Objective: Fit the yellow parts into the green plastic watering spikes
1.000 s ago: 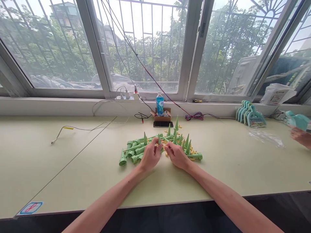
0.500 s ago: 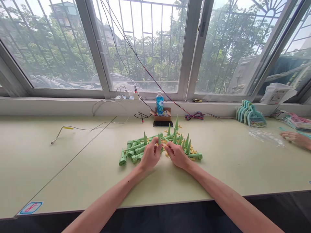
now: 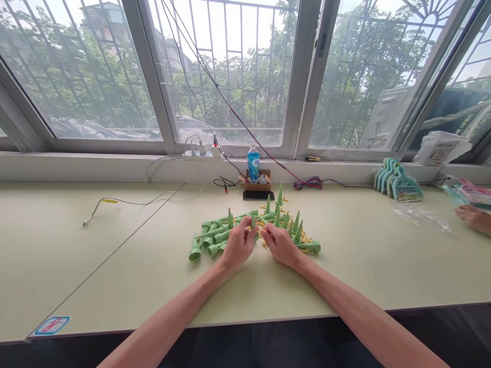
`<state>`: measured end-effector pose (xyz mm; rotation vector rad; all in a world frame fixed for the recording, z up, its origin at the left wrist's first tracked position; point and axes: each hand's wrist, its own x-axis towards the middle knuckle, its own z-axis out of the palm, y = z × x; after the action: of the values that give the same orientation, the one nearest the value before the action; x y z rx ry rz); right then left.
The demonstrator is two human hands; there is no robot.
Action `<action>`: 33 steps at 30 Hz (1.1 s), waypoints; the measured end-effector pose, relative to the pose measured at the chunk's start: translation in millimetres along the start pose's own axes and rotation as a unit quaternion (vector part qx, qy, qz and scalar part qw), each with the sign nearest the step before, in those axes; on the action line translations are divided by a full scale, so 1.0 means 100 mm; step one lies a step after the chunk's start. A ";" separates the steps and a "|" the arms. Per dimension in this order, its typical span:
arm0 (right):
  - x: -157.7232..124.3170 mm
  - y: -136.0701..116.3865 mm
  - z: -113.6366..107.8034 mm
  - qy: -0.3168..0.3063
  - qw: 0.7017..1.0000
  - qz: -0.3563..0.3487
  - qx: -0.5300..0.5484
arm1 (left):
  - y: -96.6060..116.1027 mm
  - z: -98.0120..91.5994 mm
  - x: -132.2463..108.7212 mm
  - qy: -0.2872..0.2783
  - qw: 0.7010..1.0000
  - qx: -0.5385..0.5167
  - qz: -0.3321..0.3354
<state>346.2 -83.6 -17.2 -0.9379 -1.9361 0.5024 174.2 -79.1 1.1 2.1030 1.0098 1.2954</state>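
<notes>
My left hand [image 3: 240, 243] is closed around a green plastic watering spike [image 3: 252, 221], its pointed tip upward. Close to its right, my right hand [image 3: 279, 243] pinches with thumb and fingertips what looks like a small yellow valve piece, mostly hidden by the fingers. To the left lie several green watering spikes [image 3: 220, 236] in a loose pile, some with open capped ends toward me. Beyond and beside my right hand, more spikes [image 3: 297, 232] stand upright or lie down among small yellow valve pieces [image 3: 305, 238].
Behind the pile are a black phone [image 3: 258, 196], a small cardboard box [image 3: 256, 187] and a blue bottle [image 3: 253, 164]. Coiled cables [image 3: 309, 182] lie near the wall. To the right are green hangers [image 3: 399, 184], clear plastic bags [image 3: 424, 219] and another person's hand [image 3: 473, 219]. A white cable [image 3: 126, 203] crosses the left side.
My hands hold nearly the same pose at the same spot. The other person's hand at the right has drawn back toward the edge. The view has shifted slightly.
</notes>
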 end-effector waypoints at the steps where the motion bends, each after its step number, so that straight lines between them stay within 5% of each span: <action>1: 0.00 0.00 0.00 0.000 1.000 0.000 0.001 | 0.00 0.00 0.00 0.000 1.000 0.000 0.000; 33: 0.00 -0.04 -0.04 -0.005 1.000 0.023 -0.005 | 0.00 0.01 0.02 -0.006 1.000 0.010 0.017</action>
<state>348.1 -86.1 -12.4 -0.9909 -1.9305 0.5253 175.8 -77.5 1.4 2.1490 0.9890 1.2927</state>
